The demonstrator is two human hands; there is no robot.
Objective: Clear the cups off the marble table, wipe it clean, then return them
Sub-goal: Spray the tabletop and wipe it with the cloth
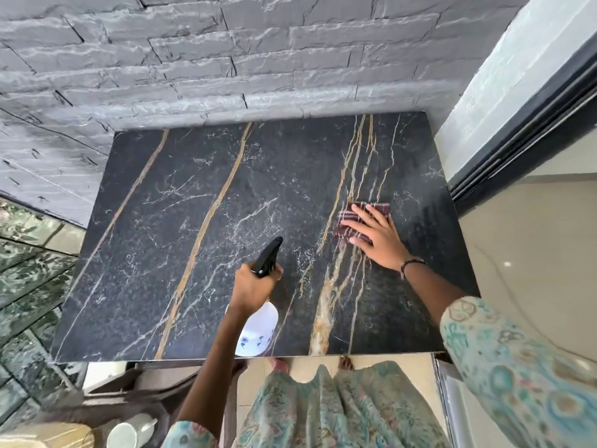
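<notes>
The black marble table point(181, 240) with gold and white veins fills the middle of the head view, with no cups on it. My left hand point(253, 286) grips a white spray bottle point(258, 331) by its black trigger head, nozzle pointing at the tabletop. My right hand point(376, 234) lies flat, fingers spread, on a folded maroon striped cloth point(347, 218) on the right part of the table. A white cup point(129, 433) is at the bottom left, below the table's level.
A grey stone-brick wall point(226, 59) backs the table. A white wall and dark door frame point(523, 130) stand to the right, with beige floor tiles point(533, 253) beyond. Green patterned floor tiles point(26, 270) lie left. A pale round object point(48, 436) sits beside the cup.
</notes>
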